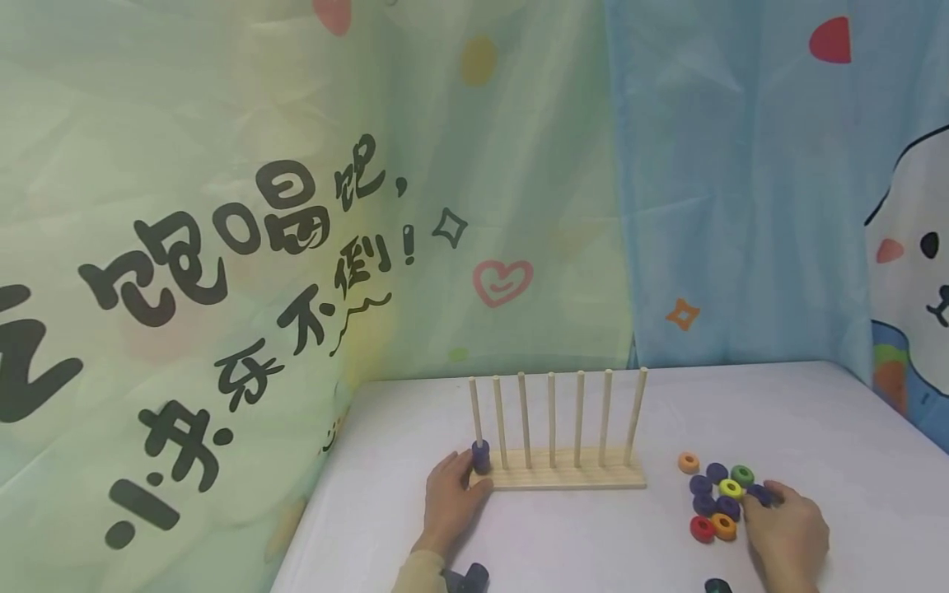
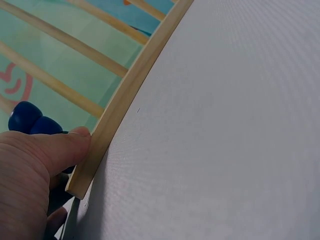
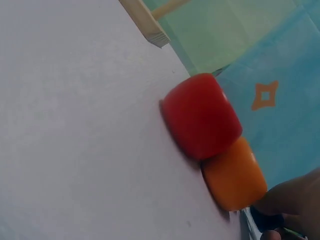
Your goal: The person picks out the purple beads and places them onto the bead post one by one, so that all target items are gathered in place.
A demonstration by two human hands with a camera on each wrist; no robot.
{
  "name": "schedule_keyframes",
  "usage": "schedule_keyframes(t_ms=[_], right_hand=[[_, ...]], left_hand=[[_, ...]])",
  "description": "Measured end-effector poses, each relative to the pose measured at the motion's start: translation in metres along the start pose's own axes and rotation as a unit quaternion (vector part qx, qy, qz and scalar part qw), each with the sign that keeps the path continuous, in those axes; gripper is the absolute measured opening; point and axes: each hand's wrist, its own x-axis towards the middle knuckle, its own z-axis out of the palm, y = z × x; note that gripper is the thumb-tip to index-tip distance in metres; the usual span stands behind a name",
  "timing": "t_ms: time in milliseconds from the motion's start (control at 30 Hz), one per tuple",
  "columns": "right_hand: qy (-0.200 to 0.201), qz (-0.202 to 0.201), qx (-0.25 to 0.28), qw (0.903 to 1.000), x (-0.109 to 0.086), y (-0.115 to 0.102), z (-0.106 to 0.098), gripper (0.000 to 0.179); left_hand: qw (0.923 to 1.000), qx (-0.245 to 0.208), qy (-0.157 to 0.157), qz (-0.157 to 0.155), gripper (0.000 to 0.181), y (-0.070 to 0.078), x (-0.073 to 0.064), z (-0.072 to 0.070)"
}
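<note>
A wooden peg rack (image 1: 559,476), with a row of upright pegs along its base, stands on the table. Dark blue beads (image 1: 481,458) are stacked low on its leftmost peg. My left hand (image 1: 454,498) grips the left end of the base, its thumb (image 2: 70,147) against the front edge in the left wrist view. Over to the right, my right hand (image 1: 789,527) pinches a dark blue bead (image 1: 760,494) at the side of a loose bead group. Closest to that hand in the group are a yellow bead (image 1: 730,489) and an orange bead (image 3: 235,175).
Several more loose beads lie left of the right hand, among them a red one (image 1: 702,529), a green one (image 1: 742,475) and a pale orange one (image 1: 689,463). The white table (image 1: 593,543) ends at printed curtains (image 1: 504,206) behind and at the left.
</note>
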Motion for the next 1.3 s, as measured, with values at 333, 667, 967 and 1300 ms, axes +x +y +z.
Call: schedule_keyframes(t_ms=[333,667,967,1300], right_hand=[[0.019,-0.005,0.041,0.9990,-0.001,-0.001,-0.003,0.053],[0.029,-0.027,0.090,0.9951,-0.012,-0.020,-0.003,0.056],[0.013,-0.035,0.098,0.9945,-0.023,-0.031,-0.004,0.054],[0.022,-0.169,0.120,0.9781,-0.046,-0.036,0.006,0.042]], left_hand=[[1.0000,-0.004,0.000,0.004,0.058,0.000,-0.001,-0.001],[1.0000,-0.005,0.003,0.006,0.058,0.001,0.000,-0.001],[1.0000,-0.003,0.003,0.004,0.057,0.001,0.001,0.001],[1.0000,-0.005,0.003,0.006,0.056,0.002,0.001,-0.001]])
